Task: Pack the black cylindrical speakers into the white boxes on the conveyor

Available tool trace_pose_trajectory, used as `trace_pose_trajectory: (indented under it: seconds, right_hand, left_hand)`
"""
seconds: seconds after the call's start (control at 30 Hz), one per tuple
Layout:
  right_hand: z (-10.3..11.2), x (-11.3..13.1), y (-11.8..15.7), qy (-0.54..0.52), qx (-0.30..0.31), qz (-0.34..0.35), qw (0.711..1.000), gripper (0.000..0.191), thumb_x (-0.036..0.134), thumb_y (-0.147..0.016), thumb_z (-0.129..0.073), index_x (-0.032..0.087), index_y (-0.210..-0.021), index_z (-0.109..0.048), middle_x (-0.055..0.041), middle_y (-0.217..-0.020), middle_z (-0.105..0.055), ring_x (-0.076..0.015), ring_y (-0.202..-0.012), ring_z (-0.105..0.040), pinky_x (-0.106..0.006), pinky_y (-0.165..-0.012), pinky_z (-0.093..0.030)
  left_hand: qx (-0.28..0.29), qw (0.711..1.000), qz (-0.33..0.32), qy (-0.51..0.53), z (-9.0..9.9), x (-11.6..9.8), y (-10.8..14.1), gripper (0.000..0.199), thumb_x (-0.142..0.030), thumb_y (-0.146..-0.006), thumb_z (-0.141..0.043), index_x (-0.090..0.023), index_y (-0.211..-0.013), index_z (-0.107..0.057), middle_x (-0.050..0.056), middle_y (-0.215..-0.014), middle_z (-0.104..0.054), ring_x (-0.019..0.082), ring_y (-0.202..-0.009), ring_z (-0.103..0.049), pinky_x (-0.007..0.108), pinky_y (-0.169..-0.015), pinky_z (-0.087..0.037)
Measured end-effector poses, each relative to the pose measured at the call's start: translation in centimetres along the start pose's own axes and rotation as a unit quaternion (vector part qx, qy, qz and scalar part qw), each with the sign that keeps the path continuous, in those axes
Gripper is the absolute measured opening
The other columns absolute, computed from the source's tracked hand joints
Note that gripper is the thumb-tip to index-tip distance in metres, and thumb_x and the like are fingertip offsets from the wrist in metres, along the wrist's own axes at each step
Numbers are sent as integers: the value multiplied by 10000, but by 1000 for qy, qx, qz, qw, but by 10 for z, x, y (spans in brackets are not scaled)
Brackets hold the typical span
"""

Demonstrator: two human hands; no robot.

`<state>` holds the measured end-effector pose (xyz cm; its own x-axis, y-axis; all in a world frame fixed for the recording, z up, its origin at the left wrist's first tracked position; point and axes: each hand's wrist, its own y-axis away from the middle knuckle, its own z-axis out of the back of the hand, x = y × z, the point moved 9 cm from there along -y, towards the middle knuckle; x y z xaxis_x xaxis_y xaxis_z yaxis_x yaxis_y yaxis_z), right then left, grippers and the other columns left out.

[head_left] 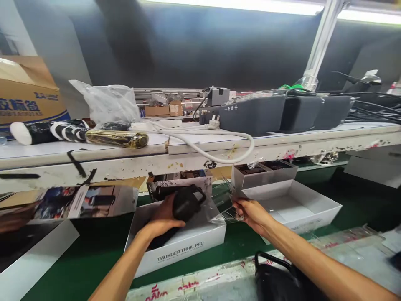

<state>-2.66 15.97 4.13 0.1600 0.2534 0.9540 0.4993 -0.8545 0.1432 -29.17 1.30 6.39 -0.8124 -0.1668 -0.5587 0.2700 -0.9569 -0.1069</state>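
Observation:
My left hand (164,221) is wrapped round a black speaker (188,203), rounded and with a loop at its end. The speaker is tilted, over and partly inside a white box (181,253) lettered "THUNDER TRAIL PRO". Its lower part is hidden by my hand and the box wall. Right of it, the fingers of my right hand (252,215) pinch the edge of a clear plastic bag (221,200), which stretches towards the speaker. Another black speaker (275,280) with a carry handle lies at the bottom edge, below my right forearm.
An open white box (293,205) stands on the green surface (90,255) to the right. Printed boxes (178,184) are behind. A shelf edge (203,156) overhangs the boxes, bearing a looping white cable (225,159) and dark grey units (253,113). Another person's blurred hand (17,215) is at left.

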Motion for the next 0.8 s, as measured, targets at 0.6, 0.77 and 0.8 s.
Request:
trace_pose_trajectory:
  seconds: [0.6,0.77,0.8]
  right_hand:
    - [-57,-18,-9,247,59,-84,964,206,310,-935,-684,170,-801,-615,-58,-757,-683,-172,-656,-637,-258,-596,-509]
    - [-68,12,-3,533,39,111,838,372,468,-1000,-567,183,-1219,-663,-140,-1239,-693,-336,-1178,-628,-413,-956,-486]
    - [-71,11,-3,553,54,125,822,422,483,-1023,-510,191,-1300,-635,-134,-1313,-666,-334,-1223,-609,-423,-994,-471]
  left_hand:
    - [80,992,-42,-84,-17,-16,-1,1135,-145,-552,-816,-273,-1556,-304,104,-1625,-366,326,-1466,-389,441,-1232,-318]
    - [74,989,-45,-119,-18,-9,11,1172,-249,-623,-852,-288,-1604,-214,108,-1691,-215,316,-1544,-244,463,-1270,-247]
    - [71,989,-43,-122,-16,-9,16,1119,-310,-679,-834,-313,-1607,-208,82,-1702,-182,302,-1558,-206,471,-1279,-224]
